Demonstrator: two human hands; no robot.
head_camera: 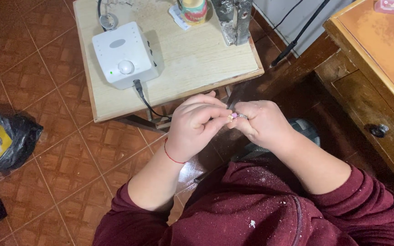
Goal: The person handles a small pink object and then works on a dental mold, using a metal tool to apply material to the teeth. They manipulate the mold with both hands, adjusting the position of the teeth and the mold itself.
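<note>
Both hands' fingers point(215, 119) pinch small pink piece point(234, 116) btwn them.

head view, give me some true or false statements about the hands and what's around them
1. Both hands meet around a small pinkish piece with a metal tip, the left hand and the right hand pinching it with their fingers. True.
2. The white square plastic control box with a round knob sits on the floor. False: it sits on the light wooden small table.
3. A thin red string bracelet circles the left wrist. True.
4. The black plastic bag with a yellow patch lies on the table. False: it lies on the reddish-brown tiled floor, at the left.
5. The sleeves are dark red. True.
</note>
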